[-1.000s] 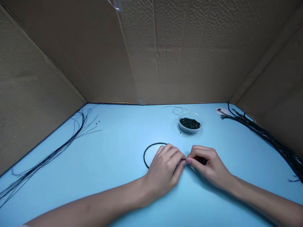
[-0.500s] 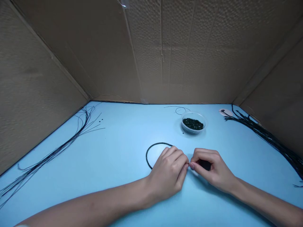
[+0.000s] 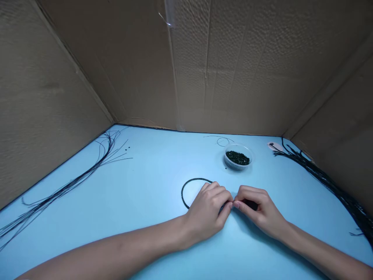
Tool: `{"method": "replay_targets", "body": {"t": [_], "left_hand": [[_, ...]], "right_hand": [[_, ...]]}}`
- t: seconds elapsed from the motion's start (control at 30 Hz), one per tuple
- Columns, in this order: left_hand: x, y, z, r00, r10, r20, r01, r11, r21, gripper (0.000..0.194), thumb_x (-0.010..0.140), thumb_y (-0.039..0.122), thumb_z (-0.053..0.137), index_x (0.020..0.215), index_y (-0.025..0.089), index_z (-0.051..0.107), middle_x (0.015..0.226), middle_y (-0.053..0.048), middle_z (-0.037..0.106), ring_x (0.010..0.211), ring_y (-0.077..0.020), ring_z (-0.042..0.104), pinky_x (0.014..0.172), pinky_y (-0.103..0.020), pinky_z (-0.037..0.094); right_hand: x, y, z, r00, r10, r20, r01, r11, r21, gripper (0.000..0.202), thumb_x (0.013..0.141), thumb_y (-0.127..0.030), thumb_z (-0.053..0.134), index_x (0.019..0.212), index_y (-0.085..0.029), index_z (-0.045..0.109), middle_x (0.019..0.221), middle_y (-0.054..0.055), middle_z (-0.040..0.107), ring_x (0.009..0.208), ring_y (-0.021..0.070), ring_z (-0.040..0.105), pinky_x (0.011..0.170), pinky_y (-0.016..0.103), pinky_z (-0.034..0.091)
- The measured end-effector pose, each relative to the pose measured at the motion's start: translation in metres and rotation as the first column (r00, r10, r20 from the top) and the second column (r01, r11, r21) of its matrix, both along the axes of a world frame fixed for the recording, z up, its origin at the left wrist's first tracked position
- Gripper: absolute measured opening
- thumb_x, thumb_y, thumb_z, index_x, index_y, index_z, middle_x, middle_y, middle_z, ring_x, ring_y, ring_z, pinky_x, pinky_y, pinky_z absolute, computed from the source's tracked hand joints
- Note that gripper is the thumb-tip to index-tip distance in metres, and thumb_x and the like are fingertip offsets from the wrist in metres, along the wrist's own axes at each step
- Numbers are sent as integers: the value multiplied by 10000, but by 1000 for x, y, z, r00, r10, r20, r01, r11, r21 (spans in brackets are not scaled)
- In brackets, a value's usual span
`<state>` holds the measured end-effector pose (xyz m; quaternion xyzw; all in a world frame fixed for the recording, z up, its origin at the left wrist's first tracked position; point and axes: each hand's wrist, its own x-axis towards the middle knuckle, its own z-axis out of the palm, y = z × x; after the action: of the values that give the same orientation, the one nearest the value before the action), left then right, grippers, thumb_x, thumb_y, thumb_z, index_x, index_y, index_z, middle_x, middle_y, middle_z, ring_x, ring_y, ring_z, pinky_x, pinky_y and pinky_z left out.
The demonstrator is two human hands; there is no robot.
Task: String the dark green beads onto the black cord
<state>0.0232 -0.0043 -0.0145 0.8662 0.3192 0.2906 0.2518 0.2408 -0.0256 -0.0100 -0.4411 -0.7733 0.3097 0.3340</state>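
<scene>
My left hand (image 3: 208,214) is closed round a strand of small dark beads (image 3: 184,190), which bows out in a loop on the far left side of the hand. Thumb and forefinger pinch together at its right edge, where the end of the strand is hidden. My right hand (image 3: 259,210) meets it there, tip to tip, in a pinch of its own. Whatever lies between those right fingertips is too small to make out. Beyond the hands stands a clear round tub (image 3: 237,166) holding many dark green beads (image 3: 237,157).
On the left lies a bundle of thin dark strings (image 3: 84,177). Finished-looking beaded strands (image 3: 317,171) run along the right wall, near a pale round tag (image 3: 274,146). A curled thread (image 3: 223,141) rests behind the tub. Cardboard walls (image 3: 189,77) enclose the blue tabletop (image 3: 151,163).
The camera view has tilted and shifted slightly. Both hands keep their fingertips together, with almost no movement, and the beaded loop stays as it was.
</scene>
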Motion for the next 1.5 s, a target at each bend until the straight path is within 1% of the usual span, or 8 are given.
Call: {"method": "replay_targets", "body": {"t": [0.27, 0.47, 0.7, 0.93, 1.13, 1.3, 1.4, 1.5], "left_hand": [[1, -1, -2, 999, -4, -42, 7, 998, 56, 133, 964, 143, 608, 847, 183, 656, 824, -32, 712, 839, -223, 592, 796, -385, 411], [1, -2, -1, 999, -2, -42, 5, 998, 70, 123, 952, 144, 601, 845, 183, 650, 809, -32, 715, 817, -224, 599, 783, -385, 409], [0, -3, -3, 1000, -16, -8, 17, 999, 48, 131, 945, 108, 593, 866, 180, 669, 858, -34, 753, 837, -223, 630, 820, -398, 431], [0, -5, -1, 1000, -17, -6, 17, 998, 63, 130, 932, 102, 600, 857, 185, 665, 838, -40, 744, 822, -228, 632, 804, -392, 438], [1, -5, 0, 1000, -17, -4, 17, 998, 57, 124, 934, 113, 596, 857, 187, 658, 840, -42, 746, 819, -228, 631, 809, -403, 441], [1, -6, 1, 996, -36, 85, 31, 998, 59, 110, 946, 116, 577, 892, 186, 642, 880, -45, 751, 849, -231, 657, 809, -398, 458], [-1, -7, 3, 970, -52, 238, 37, 997, 65, 106, 969, 128, 547, 926, 184, 627, 1023, -72, 767, 951, -238, 699, 864, -400, 488], [-3, -9, 5, 933, -48, 356, 31, 998, 53, 106, 982, 134, 542, 929, 186, 617, 1201, -113, 751, 1096, -256, 720, 921, -403, 510]], "right_hand": [[3, 0, 13, 978, 76, 194, -77, 997, -5, 302, 1075, -312, 575, 817, -196, 680, 766, 33, 634, 692, 179, 577, 645, 302, 436], [6, 7, 47, 901, 170, 399, -154, 985, -73, 245, 1040, -252, 606, 820, -202, 703, 757, 26, 660, 648, 168, 584, 620, 288, 436], [40, 95, 91, 599, -242, 763, 49, 962, 267, 182, 998, -166, 630, 933, -187, 798, 1060, 126, 729, 924, 267, 677, 740, 332, 476], [26, 149, 75, 481, -191, 855, -16, 974, 227, 159, 779, -11, 752, 725, -148, 811, 1089, 160, 712, 1031, 293, 638, 860, 358, 494], [24, 157, 82, 595, -216, 774, -20, 959, 283, 148, 784, -30, 768, 723, -163, 789, 1183, 156, 689, 1101, 304, 637, 908, 359, 501], [18, 113, 85, 786, -302, 540, 66, 909, 412, 121, 1009, -232, 657, 953, -181, 751, 1215, 133, 653, 1110, 271, 647, 967, 381, 518], [9, 64, 64, 968, -248, 28, 218, 895, 390, 116, 1002, -305, 714, 919, -223, 709, 962, 82, 659, 929, 260, 637, 808, 384, 527], [2, 22, 34, 969, -129, -211, 176, 959, 223, 50, 969, -249, 767, 920, -253, 755, 893, 59, 655, 855, 241, 612, 766, 390, 504]]}}
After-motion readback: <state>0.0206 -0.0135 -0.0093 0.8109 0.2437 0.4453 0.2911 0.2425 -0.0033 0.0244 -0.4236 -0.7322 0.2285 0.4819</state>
